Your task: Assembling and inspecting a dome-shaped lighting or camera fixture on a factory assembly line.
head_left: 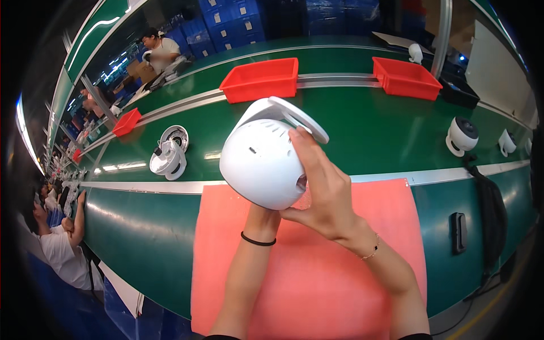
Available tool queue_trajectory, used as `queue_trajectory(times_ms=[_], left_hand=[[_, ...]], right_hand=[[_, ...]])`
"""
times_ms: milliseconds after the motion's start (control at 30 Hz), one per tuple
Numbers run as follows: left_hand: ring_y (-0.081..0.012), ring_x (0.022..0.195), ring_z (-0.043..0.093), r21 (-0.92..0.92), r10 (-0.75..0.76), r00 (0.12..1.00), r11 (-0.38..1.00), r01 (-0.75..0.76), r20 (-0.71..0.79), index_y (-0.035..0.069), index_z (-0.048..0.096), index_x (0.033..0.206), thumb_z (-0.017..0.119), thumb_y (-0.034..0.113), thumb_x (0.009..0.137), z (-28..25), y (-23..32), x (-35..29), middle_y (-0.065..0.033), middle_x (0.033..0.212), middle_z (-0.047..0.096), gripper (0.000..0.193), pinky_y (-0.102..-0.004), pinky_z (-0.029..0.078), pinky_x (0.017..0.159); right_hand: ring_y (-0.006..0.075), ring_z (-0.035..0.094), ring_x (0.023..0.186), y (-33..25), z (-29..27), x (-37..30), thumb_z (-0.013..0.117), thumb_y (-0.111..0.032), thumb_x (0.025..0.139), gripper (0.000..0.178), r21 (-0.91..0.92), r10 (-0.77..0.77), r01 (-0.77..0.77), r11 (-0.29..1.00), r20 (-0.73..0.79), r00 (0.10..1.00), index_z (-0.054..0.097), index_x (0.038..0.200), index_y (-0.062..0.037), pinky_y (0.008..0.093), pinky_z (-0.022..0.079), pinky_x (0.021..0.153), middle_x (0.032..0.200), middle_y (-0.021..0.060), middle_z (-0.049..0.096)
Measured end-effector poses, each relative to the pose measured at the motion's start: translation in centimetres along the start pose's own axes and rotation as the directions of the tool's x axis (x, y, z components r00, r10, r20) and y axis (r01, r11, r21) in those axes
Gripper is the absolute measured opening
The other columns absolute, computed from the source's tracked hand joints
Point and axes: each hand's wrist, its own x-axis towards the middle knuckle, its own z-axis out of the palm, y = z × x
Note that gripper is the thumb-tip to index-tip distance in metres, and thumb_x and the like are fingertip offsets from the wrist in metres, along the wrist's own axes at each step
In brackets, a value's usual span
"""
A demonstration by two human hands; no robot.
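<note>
A white ball-shaped security camera (258,161) with a flat round stand is held up over the pink foam mat (340,272). Its stand points up and away from me, and small slots and a port show on the shell. My right hand (326,190) grips its right side, fingers up near the stand and thumb at the lower edge. Beneath the ball is my left hand (263,220), holding it from below; its fingers are hidden behind the shell.
An opened white camera housing (170,156) lies on the green conveyor at left. Red bins (260,79) (407,78) stand beyond. Finished-looking cameras (463,136) sit at right, near a black strap (490,209) and a dark oblong object (458,232). Other people (65,255) work at left.
</note>
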Motion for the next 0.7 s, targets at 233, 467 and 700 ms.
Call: queue_trajectory(times_ms=[233, 467, 700], left_hand=[[-0.0205, 0.109, 0.056, 0.194, -0.126, 0.963, 0.965, 0.174, -0.238, 0.010, 0.047, 0.123, 0.041, 0.047, 0.092, 6.2, 5.0, -0.3, -0.0113, 0.118, 0.057, 0.049, -0.0348, 0.049, 0.088], [-0.0320, 0.120, 0.048, 0.854, 0.027, 0.981, 0.488, -0.182, 0.194, 0.004, 0.031, 0.132, 0.072, 0.034, 0.076, 6.8, 9.0, -3.9, -0.0199, 0.128, 0.047, 0.076, -0.0403, 0.043, 0.094], [-0.0382, 0.122, 0.042, 0.926, -0.235, 0.922, 0.297, -0.232, 0.307, 0.001, 0.017, 0.140, 0.089, 0.039, 0.049, 6.2, 4.1, -9.4, -0.0225, 0.135, 0.033, 0.122, -0.0450, 0.042, 0.097]], right_hand=[[0.0264, 0.047, 0.119, 0.8, -1.1, 0.4, 0.072, -0.019, 0.073, 0.078, 0.745, 0.530, -0.373, 0.553, 0.031, 0.848, 0.032, 0.138, -0.0083, 0.0386, 0.047, 0.094, 0.128, 0.0098, 0.046], [0.0332, 0.050, 0.116, 0.2, -7.7, -3.4, 0.054, -0.044, 0.084, 0.062, 0.758, 0.647, -0.554, -0.344, 0.619, 0.445, 0.041, 0.131, -0.0050, 0.0460, 0.047, 0.094, 0.130, 0.0149, 0.045], [0.0322, 0.057, 0.108, -3.3, -8.7, -8.0, 0.047, -0.047, 0.091, 0.063, 0.513, 0.604, -0.746, -0.424, 0.774, 0.189, 0.031, 0.135, -0.0051, 0.0415, 0.051, 0.090, 0.126, 0.0166, 0.048]])
